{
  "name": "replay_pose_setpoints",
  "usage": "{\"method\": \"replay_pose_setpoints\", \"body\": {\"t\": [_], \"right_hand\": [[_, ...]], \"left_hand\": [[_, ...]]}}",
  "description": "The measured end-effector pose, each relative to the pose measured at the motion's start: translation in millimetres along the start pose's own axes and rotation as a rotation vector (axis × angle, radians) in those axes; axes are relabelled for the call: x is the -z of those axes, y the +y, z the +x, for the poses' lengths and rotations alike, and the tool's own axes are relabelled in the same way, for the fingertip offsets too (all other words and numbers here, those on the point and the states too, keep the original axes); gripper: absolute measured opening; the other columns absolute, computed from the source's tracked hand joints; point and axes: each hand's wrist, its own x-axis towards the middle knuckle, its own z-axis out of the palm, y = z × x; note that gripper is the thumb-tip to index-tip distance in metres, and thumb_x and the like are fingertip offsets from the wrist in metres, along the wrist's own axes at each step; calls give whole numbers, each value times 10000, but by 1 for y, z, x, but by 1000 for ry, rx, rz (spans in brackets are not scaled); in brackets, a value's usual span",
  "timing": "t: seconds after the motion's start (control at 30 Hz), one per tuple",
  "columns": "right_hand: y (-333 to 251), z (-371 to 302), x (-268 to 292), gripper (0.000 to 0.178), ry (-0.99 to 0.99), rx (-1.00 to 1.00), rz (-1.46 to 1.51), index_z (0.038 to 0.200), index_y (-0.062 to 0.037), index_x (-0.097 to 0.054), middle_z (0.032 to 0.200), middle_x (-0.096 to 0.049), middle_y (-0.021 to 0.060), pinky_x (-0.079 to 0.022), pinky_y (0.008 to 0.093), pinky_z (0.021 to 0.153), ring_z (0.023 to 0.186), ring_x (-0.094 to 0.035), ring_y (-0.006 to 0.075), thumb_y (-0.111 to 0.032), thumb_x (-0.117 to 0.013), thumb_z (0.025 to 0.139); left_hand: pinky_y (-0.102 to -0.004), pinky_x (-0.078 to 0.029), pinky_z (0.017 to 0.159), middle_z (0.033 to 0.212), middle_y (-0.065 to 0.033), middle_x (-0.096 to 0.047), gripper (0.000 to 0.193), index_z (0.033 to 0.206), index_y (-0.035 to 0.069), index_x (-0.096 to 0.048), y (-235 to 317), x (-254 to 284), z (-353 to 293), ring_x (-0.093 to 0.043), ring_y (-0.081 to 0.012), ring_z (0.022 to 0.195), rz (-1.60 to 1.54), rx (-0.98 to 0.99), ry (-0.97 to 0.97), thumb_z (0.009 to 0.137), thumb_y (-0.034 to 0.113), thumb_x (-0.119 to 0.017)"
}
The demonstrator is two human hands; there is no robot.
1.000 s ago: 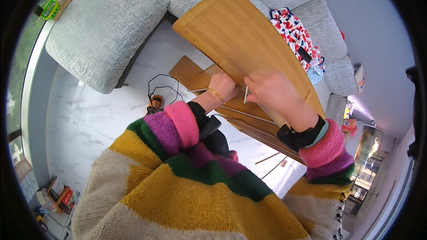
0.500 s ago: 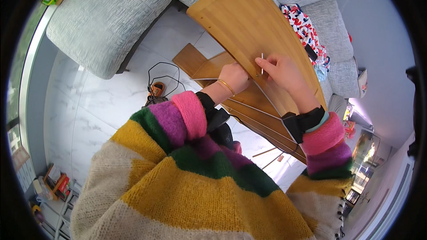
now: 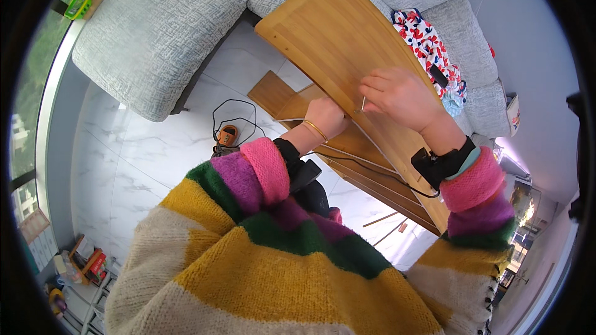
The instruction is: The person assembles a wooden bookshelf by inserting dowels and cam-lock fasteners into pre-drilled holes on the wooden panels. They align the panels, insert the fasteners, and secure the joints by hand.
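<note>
Since the earlier frame, the right hand (image 3: 400, 96) has curled further over the thin metal rod (image 3: 363, 104). The wooden furniture (image 3: 335, 31) spans mainly 12 to 4 o'clock, partly covered. The left hand (image 3: 326, 118), 1 o'clock, meets its edge, fingertips hidden; grip cannot be determined. Right fingers pinch the rod, 2 o'clock, upper end obscured.

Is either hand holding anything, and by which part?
The right hand holds a thin metal rod by its upper part. The left hand is at the edge of the wooden panel; grip hidden.
</note>
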Motion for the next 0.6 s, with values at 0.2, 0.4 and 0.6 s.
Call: {"method": "replay_pose_setpoints", "body": {"t": [0.2,0.4,0.6], "right_hand": [[-39,-8,2,227,-215,-321,-63,839,-87,-529,589,-576,65,-466,355,563,614,-611,242,-302,-599,821],[-71,-4,-15,212,-35,-1129,957,1015,-36,-469,567,-581,78,-463,329,485,522,-604,206,-183,-538,879],[-77,-14,-16,179,131,-1058,1014,1022,-38,-534,636,-628,113,-486,336,540,579,-630,218,-89,-535,851]], "left_hand": [[-410,-495,544,754,-94,-631,144,821,118,-647,3,2,1,-612,-304,679,4,17,25,693,183,-638],[-407,-496,561,748,-99,-632,137,780,120,-658,1,5,1,-619,-290,689,-24,3,-25,669,200,-647],[-410,-494,561,745,-105,-631,144,780,110,-654,1,3,4,-619,-292,694,-28,19,-25,663,195,-644]]}}
